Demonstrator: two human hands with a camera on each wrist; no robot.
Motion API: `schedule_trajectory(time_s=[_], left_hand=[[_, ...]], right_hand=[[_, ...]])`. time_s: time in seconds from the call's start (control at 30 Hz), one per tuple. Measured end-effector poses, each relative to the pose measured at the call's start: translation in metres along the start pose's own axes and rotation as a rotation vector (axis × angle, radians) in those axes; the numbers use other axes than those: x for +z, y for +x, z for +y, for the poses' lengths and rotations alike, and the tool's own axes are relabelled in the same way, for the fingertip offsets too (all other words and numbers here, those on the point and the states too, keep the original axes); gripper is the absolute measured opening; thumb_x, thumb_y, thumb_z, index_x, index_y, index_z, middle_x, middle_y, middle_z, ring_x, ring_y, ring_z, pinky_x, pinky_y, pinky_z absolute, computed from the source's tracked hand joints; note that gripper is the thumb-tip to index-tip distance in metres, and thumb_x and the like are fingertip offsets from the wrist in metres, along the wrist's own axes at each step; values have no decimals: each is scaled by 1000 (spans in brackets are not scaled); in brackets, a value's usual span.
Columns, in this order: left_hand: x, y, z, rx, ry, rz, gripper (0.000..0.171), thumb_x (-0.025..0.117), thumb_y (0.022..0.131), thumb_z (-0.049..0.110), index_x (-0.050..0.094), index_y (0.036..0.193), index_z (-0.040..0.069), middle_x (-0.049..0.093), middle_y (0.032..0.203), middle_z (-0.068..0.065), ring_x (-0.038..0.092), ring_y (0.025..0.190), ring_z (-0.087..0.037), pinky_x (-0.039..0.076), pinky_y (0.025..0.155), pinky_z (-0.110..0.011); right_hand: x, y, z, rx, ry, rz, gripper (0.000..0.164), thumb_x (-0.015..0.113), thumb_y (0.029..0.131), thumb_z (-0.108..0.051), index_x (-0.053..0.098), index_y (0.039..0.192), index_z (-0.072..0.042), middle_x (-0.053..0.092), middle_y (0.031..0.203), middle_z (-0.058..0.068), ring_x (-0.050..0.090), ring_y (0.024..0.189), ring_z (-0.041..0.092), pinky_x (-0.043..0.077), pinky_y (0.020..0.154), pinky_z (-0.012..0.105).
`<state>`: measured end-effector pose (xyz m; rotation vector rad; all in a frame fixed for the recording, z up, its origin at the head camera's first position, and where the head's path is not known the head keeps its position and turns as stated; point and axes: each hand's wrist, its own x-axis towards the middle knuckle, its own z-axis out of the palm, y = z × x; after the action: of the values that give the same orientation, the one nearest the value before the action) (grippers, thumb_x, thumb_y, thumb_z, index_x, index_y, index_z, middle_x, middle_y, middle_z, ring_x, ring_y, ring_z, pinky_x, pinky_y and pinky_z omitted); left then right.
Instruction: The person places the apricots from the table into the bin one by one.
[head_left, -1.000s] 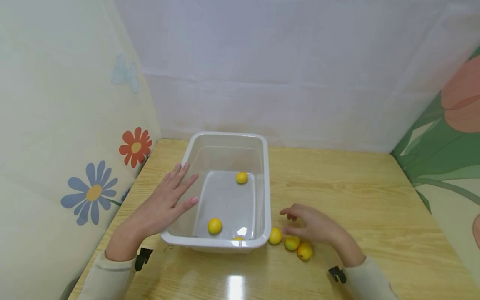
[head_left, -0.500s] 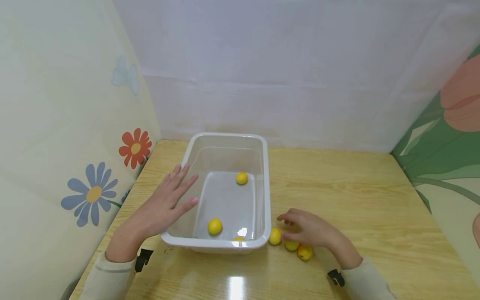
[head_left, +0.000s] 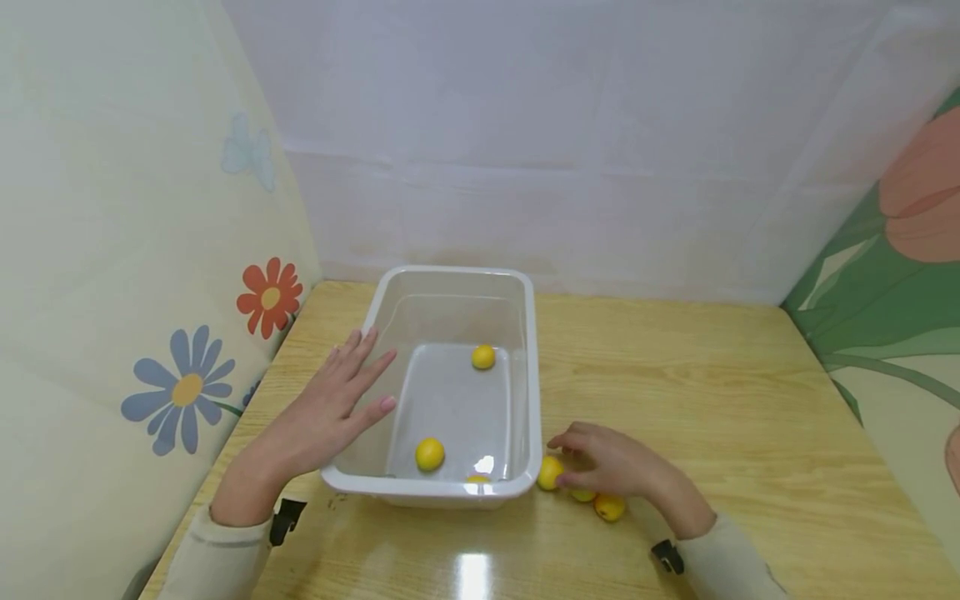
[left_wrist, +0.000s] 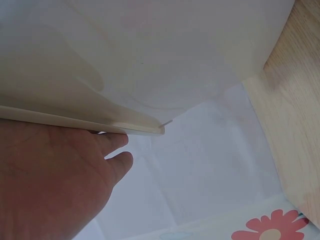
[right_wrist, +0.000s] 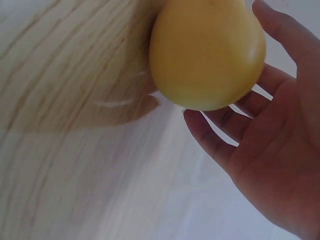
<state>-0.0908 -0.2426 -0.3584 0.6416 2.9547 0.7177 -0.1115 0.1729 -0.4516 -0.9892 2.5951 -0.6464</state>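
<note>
Currently, the yellow fruit [head_left: 549,474] is seen on the tabletop [head_left: 720,375] just left of the nearer right hand [head_left: 611,461], thumb and fingers held apart, contact unclear, between that hand and the white bin [head_left: 533,392].

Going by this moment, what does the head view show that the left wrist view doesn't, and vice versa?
Only the head view: the yellow fruits in and beside the tub, the right hand, and the large blue flower. Only the left wrist view: the palm side of the left hand and the tub's outer left side. Both: the left hand, tub, wooden table and red flower.
</note>
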Motion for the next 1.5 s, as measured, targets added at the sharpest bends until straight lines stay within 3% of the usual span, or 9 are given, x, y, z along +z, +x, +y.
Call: schedule_trajectory(time_s=[0.87, 1.5], left_hand=[[0, -1, 0, 2, 12, 3, 69, 48, 104, 50, 27, 162, 18, 3, 171, -7, -4, 157, -32, 2, 126, -53], [0, 0, 1, -2, 15, 6, 68, 47, 105, 49, 28, 161, 16, 4, 171, -8, -4, 157, -32, 3, 126, -55]], right_hand=[[4, 3, -5, -28, -46, 2, 41, 74, 90, -43, 72, 122, -17, 64, 103, -10, 57, 91, 5, 54, 84, 32], [-5, 3, -5, -23, -50, 24, 43, 72, 93, -42, 71, 123, -11, 66, 103, -8, 59, 89, 6, 55, 81, 31]])
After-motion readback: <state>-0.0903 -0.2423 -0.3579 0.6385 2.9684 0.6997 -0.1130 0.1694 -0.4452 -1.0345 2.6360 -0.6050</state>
